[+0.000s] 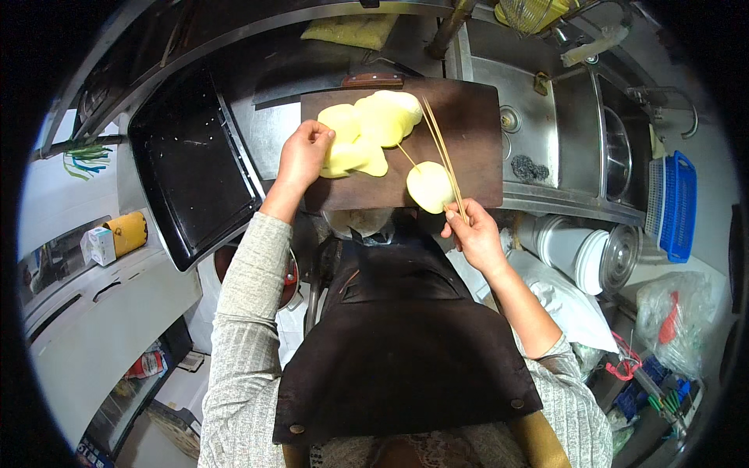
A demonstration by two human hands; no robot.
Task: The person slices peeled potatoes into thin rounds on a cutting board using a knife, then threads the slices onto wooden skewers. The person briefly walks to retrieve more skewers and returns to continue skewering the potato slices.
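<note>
Several round, thin, pale yellow slices [383,120] lie overlapping on the dark cutting board [480,146], kind of food not clear. My left hand [307,153] touches the left edge of these slices, thumb and forefinger together at the rim. In my right hand [471,234] are several thin wooden skewers [442,143], fanned up over the board. One of them runs through a single round yellow slice [429,187] near the board's front edge, and its tip reaches the lower edge of the heap. A knife with a wooden handle [373,81] lies behind the board.
A black tray [181,152] stands left of the board. To the right is a steel sink [526,99] with a steel scourer [529,168]. A yellow bag [351,30] lies at the back. Blue and white plastic baskets [681,207] stand far right, near white buckets [564,251].
</note>
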